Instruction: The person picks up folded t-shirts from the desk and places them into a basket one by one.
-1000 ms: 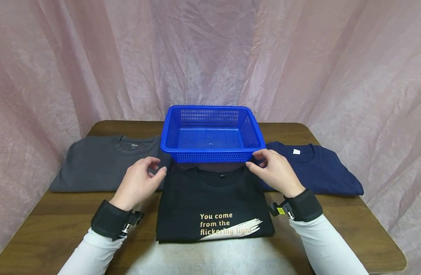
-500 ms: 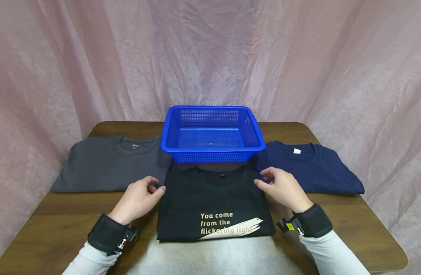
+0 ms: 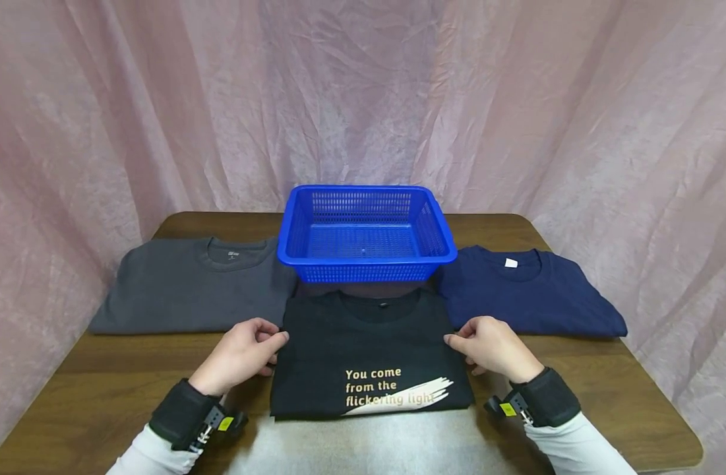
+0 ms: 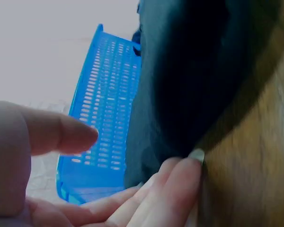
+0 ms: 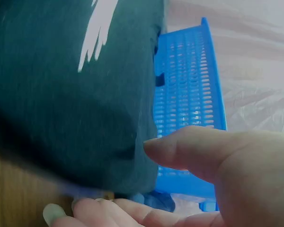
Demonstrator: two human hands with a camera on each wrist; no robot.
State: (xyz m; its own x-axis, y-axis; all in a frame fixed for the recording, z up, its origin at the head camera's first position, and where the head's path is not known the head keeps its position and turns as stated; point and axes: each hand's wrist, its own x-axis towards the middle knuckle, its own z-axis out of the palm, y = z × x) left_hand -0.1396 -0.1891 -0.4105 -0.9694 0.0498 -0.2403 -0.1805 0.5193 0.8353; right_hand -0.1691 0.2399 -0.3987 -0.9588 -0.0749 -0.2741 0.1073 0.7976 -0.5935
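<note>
A folded black T-shirt (image 3: 371, 343) with gold lettering and a white brushstroke print lies in the middle of the table. At its left edge is my left hand (image 3: 244, 349); in the left wrist view the fingertips (image 4: 182, 172) meet the shirt's side low down, while the thumb (image 4: 66, 135) stays apart from them. My right hand (image 3: 493, 346) is at the opposite edge, its thumb (image 5: 180, 146) over the cloth and its fingers (image 5: 104, 213) low beside the edge. Whether those fingers reach under the shirt is hidden.
Behind the black shirt stands a blue plastic basket (image 3: 365, 272) with nothing in it. A folded grey T-shirt (image 3: 184, 290) lies to the left, a folded navy T-shirt (image 3: 535, 297) to the right. The wooden table (image 3: 612, 409) ends before a pink curtain (image 3: 363, 92).
Both hands have come down and nearer to me, the right one away from the basket's front corner. They now meet the black T-shirt's side edges. Basket and shirts stay put.
</note>
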